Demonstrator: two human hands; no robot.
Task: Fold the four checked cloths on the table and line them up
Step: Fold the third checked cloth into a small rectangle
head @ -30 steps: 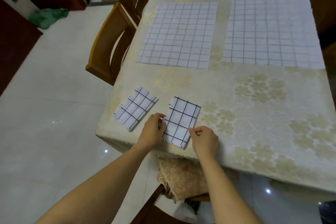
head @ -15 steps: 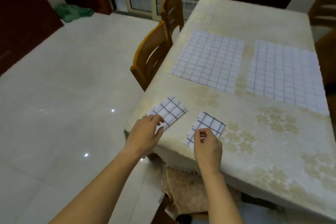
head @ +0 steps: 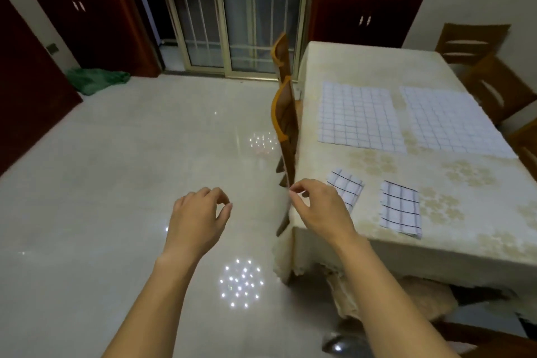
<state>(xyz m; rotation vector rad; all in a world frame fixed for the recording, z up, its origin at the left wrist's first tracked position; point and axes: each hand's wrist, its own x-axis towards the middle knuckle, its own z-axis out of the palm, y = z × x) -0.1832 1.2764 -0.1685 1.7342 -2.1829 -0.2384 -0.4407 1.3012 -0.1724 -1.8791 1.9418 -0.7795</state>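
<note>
Hands both loose and empty: my left hand (head: 197, 212) is off the table (head: 363, 67), over the floor (head: 116, 154), my right hand (head: 319, 206) at the table's near corner. Two folded cloths (head: 400, 211) sit by the table's near edge, two flat cloths (head: 359, 116) at its middle. I should pinch a flat one's corners, match the checks, then crease and set it in line with the folded pair.
</note>
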